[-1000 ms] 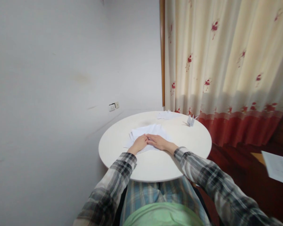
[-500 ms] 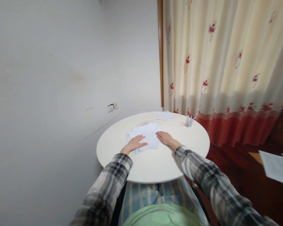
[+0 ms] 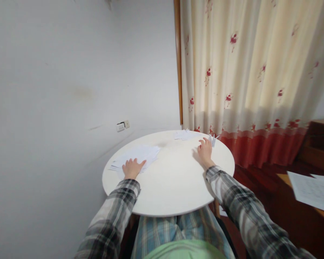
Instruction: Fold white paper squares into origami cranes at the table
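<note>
Spread fingers of my left hand rest on a loose stack of white paper sheets at the left of the round white table. Toward the far right edge, my right hand is raised a little over the tabletop, its fingers apart and slightly bent. Just beside those fingers stands a folded white paper crane, partly hidden by the hand. I cannot tell whether the fingers touch it.
More white paper lies at the table's far edge. A wall with a socket borders the left, and a flowered curtain hangs behind. At right, written sheets lie on a wooden surface.
My left hand has slid the paper stack to the left across the table. My right hand has left the paper and moved forward and right to the paper crane.
</note>
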The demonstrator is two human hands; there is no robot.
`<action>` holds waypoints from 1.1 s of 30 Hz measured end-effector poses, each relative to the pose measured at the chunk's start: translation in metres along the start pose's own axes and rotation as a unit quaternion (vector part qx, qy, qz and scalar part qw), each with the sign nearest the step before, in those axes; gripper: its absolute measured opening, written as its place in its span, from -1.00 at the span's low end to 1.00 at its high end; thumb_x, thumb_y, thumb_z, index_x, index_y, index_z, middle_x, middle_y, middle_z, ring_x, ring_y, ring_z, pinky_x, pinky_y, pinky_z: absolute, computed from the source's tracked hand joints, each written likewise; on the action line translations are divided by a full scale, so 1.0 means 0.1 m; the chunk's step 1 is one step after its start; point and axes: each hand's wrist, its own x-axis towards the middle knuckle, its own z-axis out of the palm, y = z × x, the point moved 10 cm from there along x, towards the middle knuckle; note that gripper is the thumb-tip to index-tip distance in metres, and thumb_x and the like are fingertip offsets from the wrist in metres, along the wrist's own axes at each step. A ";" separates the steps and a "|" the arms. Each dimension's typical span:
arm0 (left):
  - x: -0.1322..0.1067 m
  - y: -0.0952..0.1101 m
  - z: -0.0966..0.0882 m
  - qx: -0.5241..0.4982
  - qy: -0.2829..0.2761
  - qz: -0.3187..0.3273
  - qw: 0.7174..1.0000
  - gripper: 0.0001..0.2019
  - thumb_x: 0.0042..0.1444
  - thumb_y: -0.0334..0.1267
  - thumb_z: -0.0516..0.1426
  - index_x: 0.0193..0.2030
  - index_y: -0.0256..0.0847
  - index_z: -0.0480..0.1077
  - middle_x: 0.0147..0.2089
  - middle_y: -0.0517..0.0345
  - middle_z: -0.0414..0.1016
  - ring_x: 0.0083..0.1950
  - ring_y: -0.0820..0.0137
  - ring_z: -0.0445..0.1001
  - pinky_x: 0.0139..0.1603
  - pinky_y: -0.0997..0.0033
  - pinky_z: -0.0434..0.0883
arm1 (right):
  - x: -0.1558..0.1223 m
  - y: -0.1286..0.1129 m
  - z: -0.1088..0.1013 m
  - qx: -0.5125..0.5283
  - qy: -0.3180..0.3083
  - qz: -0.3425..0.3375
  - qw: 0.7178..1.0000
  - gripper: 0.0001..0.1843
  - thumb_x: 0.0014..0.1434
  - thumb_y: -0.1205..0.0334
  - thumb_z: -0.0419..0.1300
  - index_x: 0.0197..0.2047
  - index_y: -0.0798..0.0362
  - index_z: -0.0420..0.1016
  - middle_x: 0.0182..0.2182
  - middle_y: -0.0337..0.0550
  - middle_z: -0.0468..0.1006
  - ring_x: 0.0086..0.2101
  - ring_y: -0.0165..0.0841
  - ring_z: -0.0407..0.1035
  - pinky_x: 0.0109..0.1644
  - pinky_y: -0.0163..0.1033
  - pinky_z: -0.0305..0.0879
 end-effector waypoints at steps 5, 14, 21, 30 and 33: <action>-0.04 0.25 -0.29 0.066 0.136 0.094 0.984 -0.61 0.12 -0.17 -0.09 -0.04 -0.40 0.32 0.02 -0.26 0.35 0.05 0.10 0.31 -0.03 0.19 0.23 | 0.00 0.33 -0.11 -0.012 0.028 0.041 0.999 -0.60 0.02 0.41 -0.05 -0.06 0.20 0.36 0.13 0.12 0.17 0.10 -0.10 0.00 0.13 0.00 -0.04; -0.03 0.43 -0.29 0.009 0.137 0.155 0.978 -0.52 0.21 -0.11 -0.25 -0.19 -0.33 0.41 -0.17 -0.17 0.47 -0.06 0.14 0.38 0.03 0.12 0.17 | 0.04 0.65 0.05 -0.037 -0.002 0.093 0.995 -0.61 0.03 0.34 -0.02 -0.08 0.24 0.40 0.13 0.21 0.13 0.10 -0.04 0.02 0.12 -0.02 -0.03; -0.27 0.80 -0.51 -0.042 0.222 0.278 0.934 -0.69 0.18 -0.28 -0.15 -0.09 -0.26 0.34 0.12 -0.11 0.26 0.16 0.19 0.18 0.16 0.15 0.12 | 0.10 0.57 0.02 -0.042 0.017 0.049 0.998 -0.66 0.01 0.39 -0.04 -0.19 0.17 0.48 0.07 0.07 0.27 0.05 -0.14 0.08 0.11 -0.06 0.02; -0.32 0.91 -0.47 -0.077 0.211 0.315 0.922 -0.70 0.12 -0.38 -0.10 -0.07 -0.26 0.34 0.13 -0.09 0.26 0.17 0.21 0.18 0.18 0.15 0.15 | 0.15 0.69 0.14 -0.066 -0.005 0.062 0.996 -0.66 0.03 0.36 -0.07 -0.21 0.10 0.48 0.04 -0.06 0.32 0.00 -0.19 0.13 0.08 -0.14 0.05; -0.32 0.95 -0.43 -0.077 0.206 0.328 0.919 -0.69 0.12 -0.40 -0.11 -0.06 -0.26 0.34 0.13 -0.08 0.26 0.18 0.22 0.17 0.19 0.16 0.14 | 0.17 0.73 0.19 -0.060 -0.023 0.064 0.996 -0.66 0.05 0.36 -0.08 -0.21 0.12 0.47 -0.02 -0.01 0.35 0.00 -0.19 0.14 0.07 -0.14 0.05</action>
